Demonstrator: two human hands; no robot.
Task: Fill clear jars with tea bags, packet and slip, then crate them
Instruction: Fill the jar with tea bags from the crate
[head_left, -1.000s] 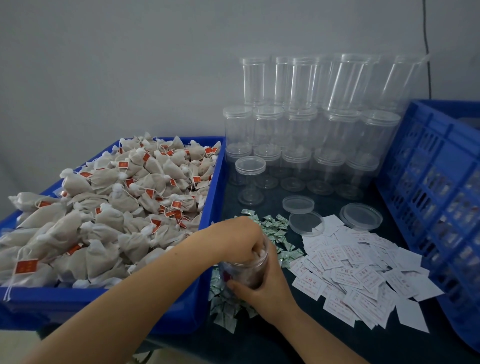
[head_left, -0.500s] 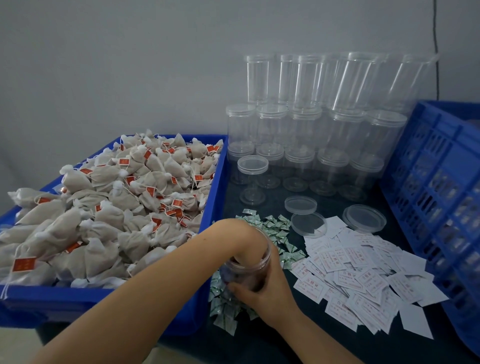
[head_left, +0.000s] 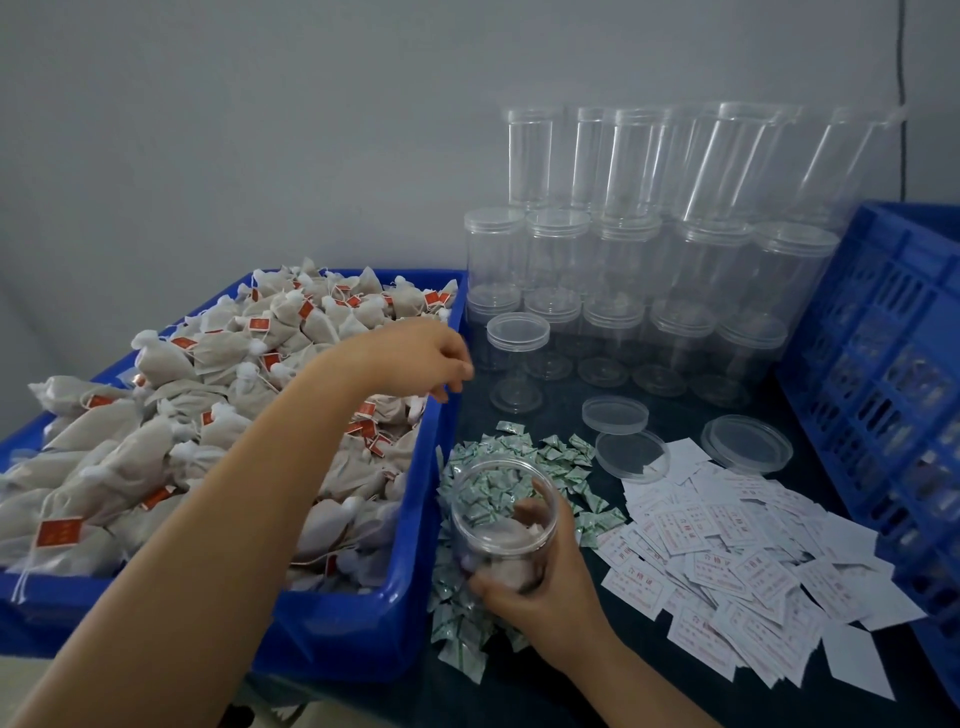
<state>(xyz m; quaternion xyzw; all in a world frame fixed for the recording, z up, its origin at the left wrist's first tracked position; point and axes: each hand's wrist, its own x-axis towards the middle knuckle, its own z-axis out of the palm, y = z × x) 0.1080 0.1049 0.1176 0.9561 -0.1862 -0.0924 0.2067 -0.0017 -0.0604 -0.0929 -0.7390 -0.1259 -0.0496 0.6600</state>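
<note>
Plain wall (head_left: 260, 130) and dark table (head_left: 680, 413).
The table lies under the grip; a black cable (head_left: 902, 104) hangs far behind, to its right.

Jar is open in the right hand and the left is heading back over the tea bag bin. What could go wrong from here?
The open jar stands on loose green packets, gripped only by the right hand, so it may tip. The left hand hovers by the bin rim; a bag's string could snag there.

Open clear jar (head_left: 503, 525) — upright, tea bags inside — atop green packets (head_left: 524, 457).
</note>
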